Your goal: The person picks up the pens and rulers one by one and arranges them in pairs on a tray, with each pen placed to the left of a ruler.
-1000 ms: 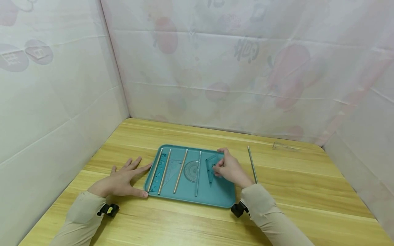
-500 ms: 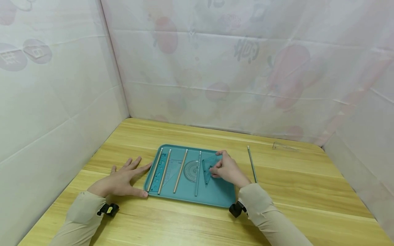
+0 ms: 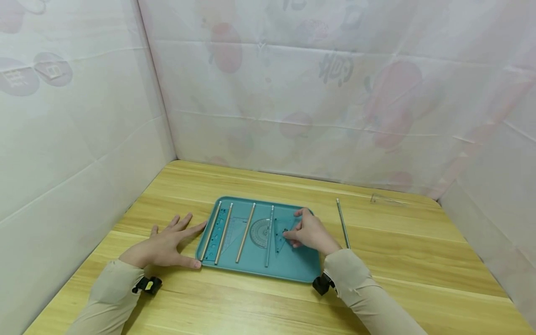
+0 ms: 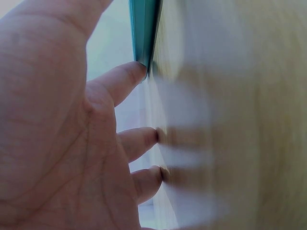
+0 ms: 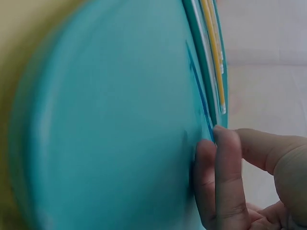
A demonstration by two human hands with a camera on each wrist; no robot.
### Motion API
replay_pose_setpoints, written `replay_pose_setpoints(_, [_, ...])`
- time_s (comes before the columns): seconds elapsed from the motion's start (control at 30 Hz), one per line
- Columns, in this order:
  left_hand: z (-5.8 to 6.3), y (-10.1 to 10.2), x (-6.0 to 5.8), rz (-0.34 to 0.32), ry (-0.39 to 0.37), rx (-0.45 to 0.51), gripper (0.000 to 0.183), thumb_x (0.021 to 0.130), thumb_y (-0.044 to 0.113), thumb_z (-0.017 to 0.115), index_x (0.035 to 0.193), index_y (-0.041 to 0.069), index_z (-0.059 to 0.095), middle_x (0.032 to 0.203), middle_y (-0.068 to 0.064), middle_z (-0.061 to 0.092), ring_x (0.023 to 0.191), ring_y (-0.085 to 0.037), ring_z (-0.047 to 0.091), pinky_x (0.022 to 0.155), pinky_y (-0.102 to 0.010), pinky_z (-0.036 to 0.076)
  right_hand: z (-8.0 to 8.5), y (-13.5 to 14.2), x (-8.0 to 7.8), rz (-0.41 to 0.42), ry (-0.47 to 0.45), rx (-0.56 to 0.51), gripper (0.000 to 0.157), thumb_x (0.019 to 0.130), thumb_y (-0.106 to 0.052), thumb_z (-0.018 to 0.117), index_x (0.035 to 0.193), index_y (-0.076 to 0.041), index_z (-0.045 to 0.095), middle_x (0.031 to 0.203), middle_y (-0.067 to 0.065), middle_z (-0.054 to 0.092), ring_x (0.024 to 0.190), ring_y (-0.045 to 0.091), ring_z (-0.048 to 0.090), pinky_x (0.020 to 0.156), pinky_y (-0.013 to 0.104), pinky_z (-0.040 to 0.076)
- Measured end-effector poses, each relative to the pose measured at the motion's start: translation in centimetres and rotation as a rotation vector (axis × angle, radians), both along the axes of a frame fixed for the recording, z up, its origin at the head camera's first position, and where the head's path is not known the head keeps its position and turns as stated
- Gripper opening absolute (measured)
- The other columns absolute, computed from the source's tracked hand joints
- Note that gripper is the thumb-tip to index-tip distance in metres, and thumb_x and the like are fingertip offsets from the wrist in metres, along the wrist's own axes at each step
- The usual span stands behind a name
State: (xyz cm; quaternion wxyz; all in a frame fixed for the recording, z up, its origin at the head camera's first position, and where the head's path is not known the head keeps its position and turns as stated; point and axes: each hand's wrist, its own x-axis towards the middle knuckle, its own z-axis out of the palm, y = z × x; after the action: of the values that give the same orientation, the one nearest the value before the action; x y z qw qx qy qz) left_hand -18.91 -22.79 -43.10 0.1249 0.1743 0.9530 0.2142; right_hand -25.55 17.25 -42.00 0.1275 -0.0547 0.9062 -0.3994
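My left hand (image 3: 163, 246) is spread beside the teal tray (image 3: 293, 274), its thumb and index fingertips at the left rim. In the left wrist view, other fingertips rest on the tabletop. With bent fingers, my right hand (image 3: 313, 232) pinches a blue see-through set square (image 3: 278, 238) low over the right half of the tray. The fingers cover its right part. Left of it lies a silvery pencil (image 3: 269, 242) that overlaps the edge of a clear protractor (image 3: 258, 232). Farther left are a gold pencil (image 3: 244, 235) and a clear set square (image 3: 232, 230).
At the tray's left end, two more gold pencils (image 3: 224, 235) flank a blue stencil ruler (image 3: 215, 239). On the wooden table (image 3: 259, 307), a dark green pencil (image 3: 342, 221) lies right of the tray, with a clear ruler (image 3: 387, 200) farther back. Fabric walls (image 3: 268, 93) enclose the table.
My right hand has slid the blue set square a little left, towards the silvery pencil, and turned it so its long side stands more upright. My left hand has not moved.
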Motion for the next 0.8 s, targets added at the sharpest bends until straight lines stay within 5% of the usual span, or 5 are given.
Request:
replay_pose_setpoints(0.3, [0.0,0.0,0.0,0.004,0.001,-0.004,0.112,0.082,0.072,0.081,0.171,0.029,0.031,0.178,-0.028,0.012,0.161,-0.063,0.007,0.106,-0.098,0.003,-0.2,0.2,0.3,0.025,0.006,0.078,0.072,0.097,-0.028,0.083,0.151,-0.001,0.044,0.074,0.008,0.065,0.056,0.02,0.058,0.057,0.034,0.051])
replay_pose_setpoints(0.8, [0.1,0.0,-0.1,0.007,-0.025,0.021,0.113,0.082,0.07,0.083,0.171,0.027,0.03,0.179,-0.028,0.009,0.161,-0.063,0.003,0.107,-0.097,0.0,0.2,-1.0,1.3,0.091,0.121,0.234,0.056,0.094,-0.022,0.086,0.14,0.001,0.063,0.081,0.005,0.061,0.067,0.017,0.053,0.06,0.029,0.043])
